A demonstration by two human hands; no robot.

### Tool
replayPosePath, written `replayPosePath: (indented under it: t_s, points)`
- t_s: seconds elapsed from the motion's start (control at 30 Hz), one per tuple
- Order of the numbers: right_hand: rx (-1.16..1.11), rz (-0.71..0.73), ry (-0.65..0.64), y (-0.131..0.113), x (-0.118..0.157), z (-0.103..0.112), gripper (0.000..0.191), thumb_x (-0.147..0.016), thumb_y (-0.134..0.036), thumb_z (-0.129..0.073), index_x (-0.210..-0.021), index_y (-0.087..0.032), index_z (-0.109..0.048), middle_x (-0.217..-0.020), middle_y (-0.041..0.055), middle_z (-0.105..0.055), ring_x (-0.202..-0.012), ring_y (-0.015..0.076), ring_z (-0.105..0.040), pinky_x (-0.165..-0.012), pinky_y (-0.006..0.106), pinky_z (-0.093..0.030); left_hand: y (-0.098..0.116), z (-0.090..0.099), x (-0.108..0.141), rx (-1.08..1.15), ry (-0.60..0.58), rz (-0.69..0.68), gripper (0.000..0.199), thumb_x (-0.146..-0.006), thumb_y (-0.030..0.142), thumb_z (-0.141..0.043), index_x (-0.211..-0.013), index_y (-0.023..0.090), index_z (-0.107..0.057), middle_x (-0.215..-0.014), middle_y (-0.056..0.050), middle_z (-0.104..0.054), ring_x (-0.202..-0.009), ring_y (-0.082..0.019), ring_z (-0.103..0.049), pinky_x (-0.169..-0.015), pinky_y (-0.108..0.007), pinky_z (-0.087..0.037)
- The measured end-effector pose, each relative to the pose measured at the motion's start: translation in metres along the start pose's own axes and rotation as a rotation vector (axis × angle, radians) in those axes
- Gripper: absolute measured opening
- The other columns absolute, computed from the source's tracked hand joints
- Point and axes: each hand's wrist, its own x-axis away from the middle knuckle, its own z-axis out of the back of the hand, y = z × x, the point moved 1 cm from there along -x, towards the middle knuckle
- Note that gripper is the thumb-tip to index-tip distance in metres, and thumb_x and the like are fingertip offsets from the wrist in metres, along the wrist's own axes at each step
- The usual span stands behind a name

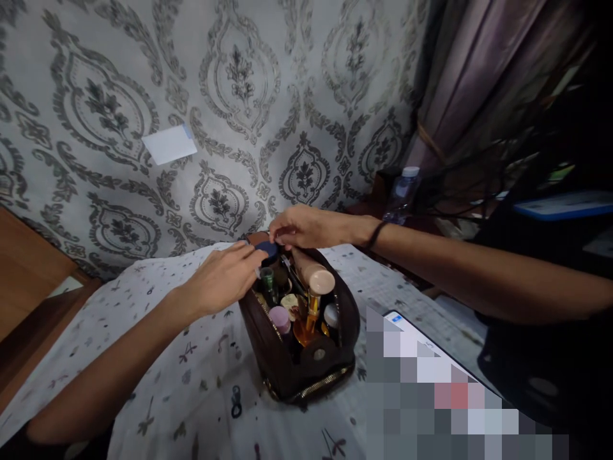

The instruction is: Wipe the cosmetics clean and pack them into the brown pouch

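Observation:
A dark brown zip-up toiletry bag [306, 377] stands unzipped on the bed, packed with bottles and jars. My left hand [227, 275] reaches over its left edge, fingers stretched out with the tips at a dark blue round lid [267, 250]; its thumb is mostly hidden. From the right, my right hand [304, 227] bends over the far end of the bag, fingers curled together close to that lid. What they pinch, if anything, cannot be made out. Inside lie a beige tube [316, 271], an amber bottle [312, 316], a pink-capped container [280, 318] and a small green bottle [268, 284].
A phone [431, 345] with a lit screen lies right of the bag, largely pixelated. Behind my right forearm stands a clear plastic bottle [403, 195]. A patterned wall [306, 128] with a white card [170, 144] rises behind the printed bedsheet [191, 383]. Wooden furniture [33, 268] borders the left.

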Motion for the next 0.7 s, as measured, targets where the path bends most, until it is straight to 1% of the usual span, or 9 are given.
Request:
replayPosePath:
  t_s: [0.1,0.13,0.2,0.27,0.33,0.4,0.53,0.6,0.7]
  points:
    - [-0.036,-0.024,0.109,-0.012,0.018,0.006,0.018,-0.085,-0.011,-0.054,-0.089,-0.012,-0.072,-0.067,-0.0001,-0.069,-0.062,0.0103,-0.059,-0.062,0.021,-0.040,0.002,-0.002,0.017,0.063,0.274,0.069,0.034,-0.092,0.010,-0.036,-0.118,0.016,-0.058,-0.099,-0.009,-0.065,-0.097,-0.024,-0.062,-0.077,-0.033,-0.051]
    - [-0.038,-0.024,0.147,-0.018,0.025,0.007,0.017,-0.085,-0.013,-0.055,-0.089,-0.013,-0.072,-0.068,0.0002,-0.069,-0.063,0.0107,-0.060,-0.063,0.021,-0.041,0.003,-0.001,0.026,0.102,0.339,0.106,0.035,-0.093,0.010,-0.035,-0.120,0.016,-0.057,-0.099,-0.009,-0.065,-0.094,-0.022,-0.062,-0.078,-0.032,-0.051]
    - [-0.033,-0.029,0.225,-0.033,0.039,0.007,0.016,-0.087,-0.017,-0.056,-0.089,-0.013,-0.072,-0.072,0.0007,-0.070,-0.065,0.0114,-0.061,-0.064,0.022,-0.041,0.006,-0.001,0.049,0.187,0.385,0.192,0.035,-0.096,0.013,-0.034,-0.124,0.017,-0.054,-0.097,-0.007,-0.065,-0.088,-0.019,-0.063,-0.076,-0.028,-0.050]
    - [-0.032,-0.039,0.305,-0.050,0.055,0.003,0.017,-0.089,-0.021,-0.056,-0.090,-0.013,-0.071,-0.074,0.0011,-0.070,-0.067,0.0118,-0.061,-0.064,0.022,-0.041,0.010,-0.001,0.077,0.258,0.325,0.288,0.033,-0.098,0.018,-0.035,-0.127,0.018,-0.052,-0.099,-0.006,-0.066,-0.082,-0.017,-0.064,-0.073,-0.026,-0.049]
    - [-0.055,-0.027,0.358,-0.070,0.070,-0.007,0.021,-0.092,-0.024,-0.053,-0.093,-0.013,-0.071,-0.076,0.0015,-0.070,-0.067,0.0119,-0.060,-0.063,0.022,-0.041,0.016,-0.004,0.110,0.302,0.223,0.389,0.032,-0.099,0.022,-0.034,-0.126,0.019,-0.052,-0.103,-0.006,-0.067,-0.081,-0.016,-0.065,-0.072,-0.025,-0.049]
    - [-0.091,0.025,0.352,-0.089,0.084,-0.023,0.023,-0.094,-0.027,-0.051,-0.095,-0.015,-0.070,-0.078,0.0027,-0.070,-0.068,0.0124,-0.061,-0.065,0.023,-0.044,0.023,-0.010,0.147,0.331,0.145,0.489,0.031,-0.099,0.025,-0.033,-0.121,0.021,-0.055,-0.104,-0.006,-0.067,-0.083,-0.016,-0.066,-0.074,-0.026,-0.050]
    - [-0.159,0.168,0.251,-0.119,0.103,-0.070,0.024,-0.099,-0.026,-0.047,-0.099,-0.019,-0.069,-0.088,0.0047,-0.072,-0.080,0.0145,-0.067,-0.073,0.024,-0.049,0.045,-0.025,0.222,0.343,0.026,0.665,0.031,-0.098,0.028,-0.032,-0.110,0.023,-0.060,-0.101,-0.005,-0.068,-0.087,-0.018,-0.067,-0.076,-0.027,-0.052]
    - [-0.207,0.186,0.197,-0.129,0.106,-0.098,0.022,-0.099,-0.026,-0.047,-0.100,-0.021,-0.069,-0.090,0.0046,-0.072,-0.080,0.0142,-0.067,-0.071,0.023,-0.050,0.056,-0.027,0.256,0.306,-0.015,0.744,0.032,-0.098,0.026,-0.032,-0.107,0.021,-0.062,-0.102,-0.006,-0.067,-0.092,-0.019,-0.067,-0.079,-0.029,-0.053]
    - [-0.303,0.209,0.105,-0.144,0.104,-0.135,0.024,-0.100,-0.027,-0.046,-0.096,-0.021,-0.069,-0.084,0.0042,-0.071,-0.071,0.0137,-0.067,-0.062,0.023,-0.049,0.061,-0.021,0.300,0.194,-0.064,0.854,0.032,-0.097,0.023,-0.032,-0.106,0.019,-0.063,-0.104,-0.009,-0.066,-0.099,-0.022,-0.065,-0.086,-0.034,-0.053]
